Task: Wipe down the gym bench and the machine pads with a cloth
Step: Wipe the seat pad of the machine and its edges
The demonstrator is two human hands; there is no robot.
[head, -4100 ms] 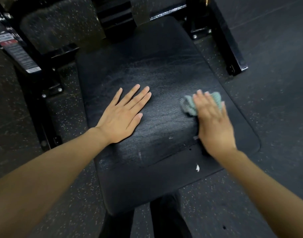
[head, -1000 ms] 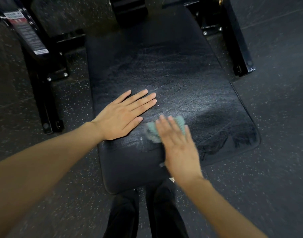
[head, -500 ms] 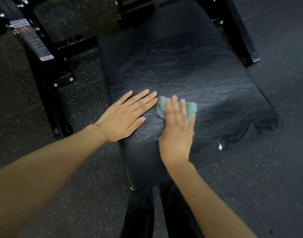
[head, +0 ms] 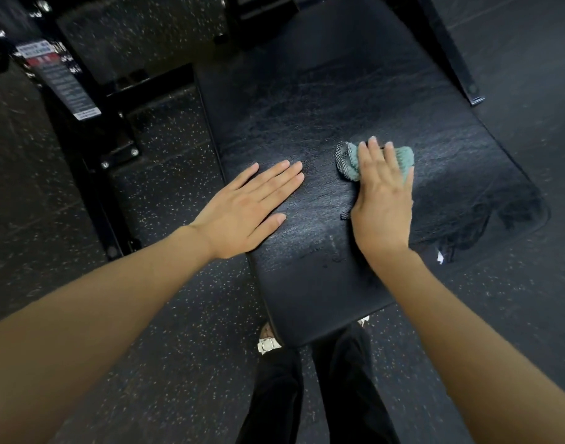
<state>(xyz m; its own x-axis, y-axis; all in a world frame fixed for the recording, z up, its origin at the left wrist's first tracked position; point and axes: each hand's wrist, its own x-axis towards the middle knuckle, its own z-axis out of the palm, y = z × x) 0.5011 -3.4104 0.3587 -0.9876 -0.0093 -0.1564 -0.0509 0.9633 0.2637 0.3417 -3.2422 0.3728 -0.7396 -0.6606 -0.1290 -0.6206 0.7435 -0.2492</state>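
Note:
A black padded gym bench point(head: 354, 100) fills the middle of the head view, its surface streaked with damp marks. My left hand point(head: 245, 209) lies flat on the pad's left edge with the fingers straight. My right hand point(head: 382, 200) presses a bunched teal cloth point(head: 351, 161) onto the pad with straight fingers. The cloth sticks out past my fingertips on the left and right. A gap of bare pad separates the two hands.
A black steel machine frame point(head: 85, 174) with a warning label point(head: 60, 78) stands to the left of the bench. Another frame leg point(head: 454, 56) runs along the upper right. Speckled rubber floor point(head: 178, 347) surrounds everything. My legs and a white shoe point(head: 268, 344) are below the bench end.
My right hand has slid the cloth to the right and slightly away from my left hand. The left hand stays flat in place. The view has shifted a little.

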